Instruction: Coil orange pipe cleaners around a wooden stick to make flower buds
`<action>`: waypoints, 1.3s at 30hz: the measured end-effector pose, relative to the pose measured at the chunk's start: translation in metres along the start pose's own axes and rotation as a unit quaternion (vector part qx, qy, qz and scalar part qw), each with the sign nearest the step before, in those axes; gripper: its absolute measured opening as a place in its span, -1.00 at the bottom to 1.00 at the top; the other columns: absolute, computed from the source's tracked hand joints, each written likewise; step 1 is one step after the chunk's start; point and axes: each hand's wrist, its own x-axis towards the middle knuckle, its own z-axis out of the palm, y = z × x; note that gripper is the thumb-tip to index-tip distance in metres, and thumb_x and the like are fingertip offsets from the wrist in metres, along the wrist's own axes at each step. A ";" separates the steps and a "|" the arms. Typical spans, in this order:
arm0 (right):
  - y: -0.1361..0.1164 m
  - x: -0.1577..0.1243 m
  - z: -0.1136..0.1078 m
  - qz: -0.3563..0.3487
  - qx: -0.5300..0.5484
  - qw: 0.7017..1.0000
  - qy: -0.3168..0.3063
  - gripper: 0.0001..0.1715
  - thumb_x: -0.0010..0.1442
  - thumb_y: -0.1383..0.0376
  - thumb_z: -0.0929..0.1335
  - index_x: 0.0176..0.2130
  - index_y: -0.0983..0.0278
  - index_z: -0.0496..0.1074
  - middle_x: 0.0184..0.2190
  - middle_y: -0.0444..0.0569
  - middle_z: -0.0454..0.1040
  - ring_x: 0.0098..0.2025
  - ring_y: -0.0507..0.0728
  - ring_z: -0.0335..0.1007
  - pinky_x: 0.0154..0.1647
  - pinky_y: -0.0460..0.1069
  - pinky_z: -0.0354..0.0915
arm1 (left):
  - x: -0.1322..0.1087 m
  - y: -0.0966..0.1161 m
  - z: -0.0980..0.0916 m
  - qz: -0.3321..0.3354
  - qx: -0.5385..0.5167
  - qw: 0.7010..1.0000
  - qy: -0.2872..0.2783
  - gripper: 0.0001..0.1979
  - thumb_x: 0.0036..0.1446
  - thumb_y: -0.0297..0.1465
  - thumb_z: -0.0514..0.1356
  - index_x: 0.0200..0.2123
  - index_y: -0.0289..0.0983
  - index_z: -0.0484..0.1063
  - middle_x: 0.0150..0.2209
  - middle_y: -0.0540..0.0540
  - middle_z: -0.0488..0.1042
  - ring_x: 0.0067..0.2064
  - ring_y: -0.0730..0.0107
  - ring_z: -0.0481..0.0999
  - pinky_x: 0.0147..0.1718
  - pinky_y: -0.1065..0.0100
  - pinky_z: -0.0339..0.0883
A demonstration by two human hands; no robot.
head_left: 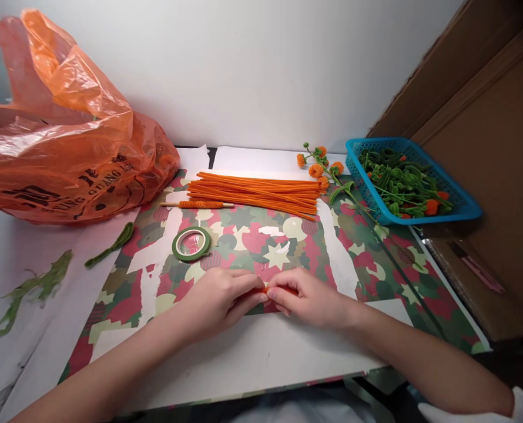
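Near the front of the table, my left hand and my right hand meet with fingertips pinched. Between them a bit of orange pipe cleaner shows; most of it is hidden by the fingers. Beyond my hands lies a bundle of long orange pipe cleaners. A thin wooden stick with orange pipe cleaner coiled round it rests along the bundle's near left side. Closer to my left hand, a roll of green tape lies flat.
An orange plastic bag bulges at the left, with green leaf pieces before it. At the back right, a flower stem with orange blooms lies beside a blue basket of green and orange pieces. A cutter lies far right.
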 end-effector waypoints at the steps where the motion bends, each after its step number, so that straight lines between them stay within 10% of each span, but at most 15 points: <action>1: 0.001 0.000 0.001 -0.008 -0.018 1.000 0.008 -0.68 0.26 0.31 0.20 -0.52 0.31 0.25 -0.59 -0.19 0.25 -0.53 -0.06 0.12 -0.51 -0.14 0.08 | 0.000 0.000 -0.001 -0.006 -0.008 1.000 -0.003 -0.75 0.26 -0.41 -0.01 -0.44 -0.27 0.35 -0.56 0.03 0.41 -0.58 0.55 0.29 -0.58 0.49 0.05; 12: -0.002 0.000 0.000 -0.037 -0.085 0.996 0.018 -0.73 0.24 0.30 0.23 -0.48 0.31 0.30 -0.57 -0.20 0.26 -0.49 -0.05 0.11 -0.49 -0.12 0.03 | -0.002 0.001 -0.007 -0.055 -0.021 0.996 -0.070 -0.75 0.26 -0.36 -0.03 -0.36 -0.26 0.40 -0.51 0.00 0.46 -0.52 0.47 0.38 -0.57 0.46 0.12; 18: 0.004 0.002 -0.001 -0.017 0.063 0.998 0.008 -0.71 0.25 0.18 0.25 -0.42 0.32 0.31 -0.55 -0.20 0.25 -0.53 -0.07 0.11 -0.53 -0.14 0.07 | -0.008 -0.005 -0.020 -0.042 -0.072 0.996 0.032 -0.64 0.13 -0.35 0.17 0.01 -0.22 0.30 -0.32 -0.04 0.51 -0.39 0.43 0.48 -0.44 0.45 0.32; 24: 0.010 0.006 -0.003 0.003 0.321 0.945 -0.064 -0.56 0.19 0.00 0.30 -0.39 0.34 0.32 -0.77 -0.39 0.03 -0.74 -0.15 -0.12 -0.56 -0.15 0.28 | -0.009 -0.015 -0.018 -0.095 -0.250 0.957 0.116 -0.76 0.16 -0.43 0.16 -0.07 -0.24 0.35 -0.28 -0.05 0.50 -0.34 0.45 0.52 -0.38 0.46 0.42; 32: 0.016 0.003 -0.003 0.028 0.448 0.863 -0.232 -0.60 0.23 0.07 0.30 -0.28 0.40 0.32 -0.71 -0.26 0.36 -0.80 -0.16 0.14 -0.39 -0.10 0.42 | -0.003 -0.010 -0.016 0.001 -0.308 0.942 0.130 -0.90 0.14 -0.49 0.17 -0.27 -0.26 0.46 -0.33 -0.09 0.53 -0.29 0.40 0.51 -0.32 0.41 0.42; 39: 0.019 0.004 -0.002 0.013 0.489 0.827 -0.278 -0.66 0.30 0.14 0.24 -0.20 0.41 0.29 -0.66 -0.21 0.42 -0.79 -0.15 0.16 -0.34 -0.10 0.42 | -0.003 -0.006 -0.010 -0.045 -0.432 0.894 0.109 -0.90 0.14 -0.44 0.20 -0.27 -0.24 0.52 -0.24 -0.15 0.56 -0.27 0.34 0.56 -0.37 0.37 0.48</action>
